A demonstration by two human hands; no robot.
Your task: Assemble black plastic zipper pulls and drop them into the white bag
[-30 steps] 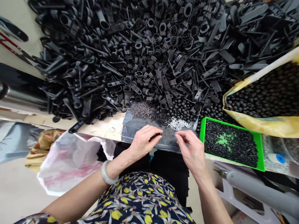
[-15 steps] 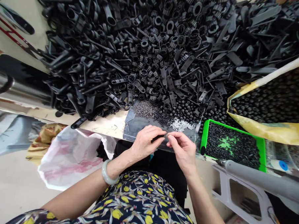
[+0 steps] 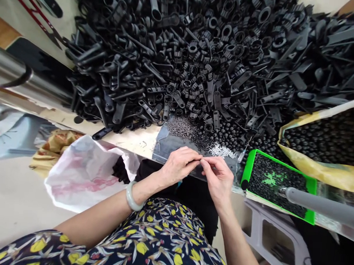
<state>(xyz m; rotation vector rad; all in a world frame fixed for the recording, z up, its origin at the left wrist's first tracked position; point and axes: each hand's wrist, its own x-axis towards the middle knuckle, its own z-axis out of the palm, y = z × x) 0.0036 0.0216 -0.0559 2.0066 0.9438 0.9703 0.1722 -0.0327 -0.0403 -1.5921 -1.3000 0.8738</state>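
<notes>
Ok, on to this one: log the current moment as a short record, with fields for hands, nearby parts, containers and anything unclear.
Left hand: fingers pinched, tips meeting the right hand's
Right hand: thumb and fingers drawn together
Just beyond hands: small white pins in a loose pile
Farther back: large heap of black parts
Right side: green tray of small black pieces; yellow bag of round black pieces
Lower left: open white bag
Worn: pale bracelet, left wrist
Unclear: what the fingertips hold
</notes>
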